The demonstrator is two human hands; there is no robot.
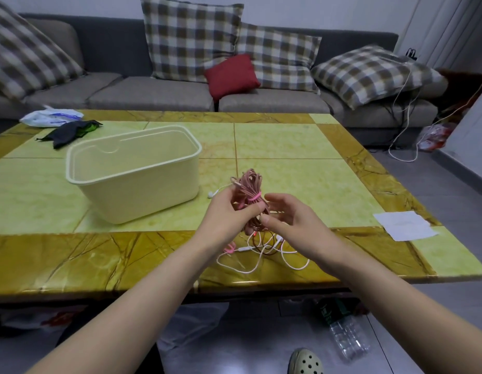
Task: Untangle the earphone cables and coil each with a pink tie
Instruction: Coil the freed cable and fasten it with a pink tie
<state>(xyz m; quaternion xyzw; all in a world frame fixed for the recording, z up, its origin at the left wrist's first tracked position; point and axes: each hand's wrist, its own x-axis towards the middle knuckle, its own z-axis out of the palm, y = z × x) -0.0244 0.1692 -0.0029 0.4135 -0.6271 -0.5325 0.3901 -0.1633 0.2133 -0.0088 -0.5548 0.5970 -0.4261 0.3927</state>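
Coil: the coiled pink-brown cable (248, 188) stands upright in the air above the near edge of the table (72, 260), with a pink tie (254, 197) cinched round its waist.
Left hand: the left hand (229, 214) grips the coil's lower half, thumb across the front and fingers curled behind.
Right hand: the right hand (288, 220) is loosely spread. Its thumb tip touches the coil's bottom end and the fingers clasp nothing.
Step in hand: apparently checking the tied coil. A firm left-hand hold below the tie while the right tucks in stray ends should stop the loops slipping.
Left to do: a white earphone cable (261, 263) lies looped on the table just under the hands, a spare pink tie (229, 248) beside it.
Surroundings: a cream tub (132, 171) to the left, a paper sheet (405, 225) near the right edge.
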